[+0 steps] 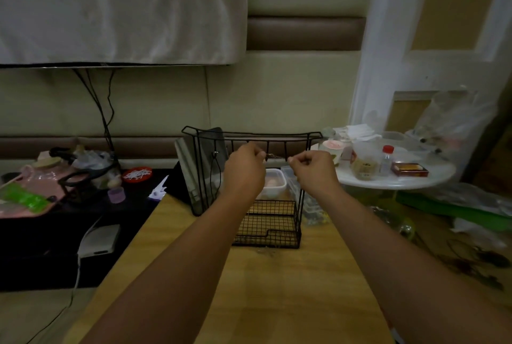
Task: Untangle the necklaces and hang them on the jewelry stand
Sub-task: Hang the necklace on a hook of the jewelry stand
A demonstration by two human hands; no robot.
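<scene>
A short stretch of necklace chain [273,155] ran taut between the two hands, raised just in front of the hooks under the top bar of the black wire jewelry stand [249,134]. The left hand [245,166] pinched one end between thumb and fingertips, the other fingers curled in; the right hand [313,167] pinched the other end the same way. Whether the chain already rested on a hook was too fine to tell.

To the left of the left hand, a dark cord necklace [217,169] hung from the stand, so one piece appeared to be up already. The chain in hand looked free of knots in the part that showed, and the step seemed to be the hanging itself. How many necklaces remained could not be judged; none showed plainly on the wooden table [277,288] beneath the forearms.

Behind the hands, beyond the stand's mesh base, sat a clear lidded container [274,181]. Well off to the right stood a round white table [401,177] with a small bottle [386,159].
</scene>
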